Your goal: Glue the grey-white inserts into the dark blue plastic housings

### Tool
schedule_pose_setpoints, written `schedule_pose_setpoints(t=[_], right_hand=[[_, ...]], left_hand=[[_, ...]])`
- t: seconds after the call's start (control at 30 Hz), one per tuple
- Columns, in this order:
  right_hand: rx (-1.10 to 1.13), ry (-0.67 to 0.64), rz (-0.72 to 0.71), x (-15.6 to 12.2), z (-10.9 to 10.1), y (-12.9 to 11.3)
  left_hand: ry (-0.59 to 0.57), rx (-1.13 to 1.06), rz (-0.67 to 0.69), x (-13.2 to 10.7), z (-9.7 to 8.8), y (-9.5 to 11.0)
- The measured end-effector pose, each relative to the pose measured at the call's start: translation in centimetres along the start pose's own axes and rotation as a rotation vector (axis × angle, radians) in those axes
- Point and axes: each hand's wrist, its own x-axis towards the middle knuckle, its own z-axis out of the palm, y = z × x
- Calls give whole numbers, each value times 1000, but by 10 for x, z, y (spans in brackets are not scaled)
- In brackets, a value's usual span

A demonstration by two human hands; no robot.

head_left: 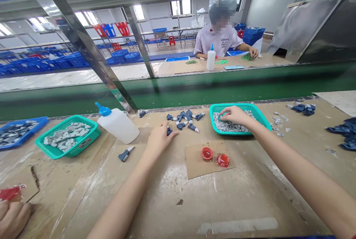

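Right grip (226, 115) pressed together over teal basket (238, 107) of grey parts (230, 127), pinch unclear; left grip (162, 137) spread beside navy pieces (183, 119).

Green conveyor belt (222, 83); stacked blue crates (69, 60)

L hand (160, 139) rests palm down, fingers loosely extended. R hand (235, 116) reaches farther out, fingers curled down. L forearm (122, 202) and R forearm (300, 181) bare, angled in from below.

Head-worn camera; faces forward, down over workbench (178, 194)
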Motion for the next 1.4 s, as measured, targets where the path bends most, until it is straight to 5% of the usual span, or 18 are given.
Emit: schedule_pose_setpoints(t=[0.1, 0.23, 0.4, 0.5, 0.7, 0.87, 1.4], right_hand=[[91, 47, -2, -23, -12, -2], [394, 82, 68, -85, -17, -10], [673, 82, 179, -162, 16, -15], [750, 100, 247, -182, 44, -15], [899, 230, 315, -181, 70, -20], [896, 265, 271, -173, 72, -23], [870, 248, 241, -176, 70, -25]], left_hand=[[-14, -69, -15, -2, -2, -2], [-4, -271, -72, -34, -18, 3], [-128, -1300, -421, -81, -29, 31], [-148, -1595, -559, -94, -25, 46], [-136, -1632, -550, -109, -15, 63], [-128, -1611, -463, -126, -13, 73], [-71, -1580, -536, -138, -12, 88]])
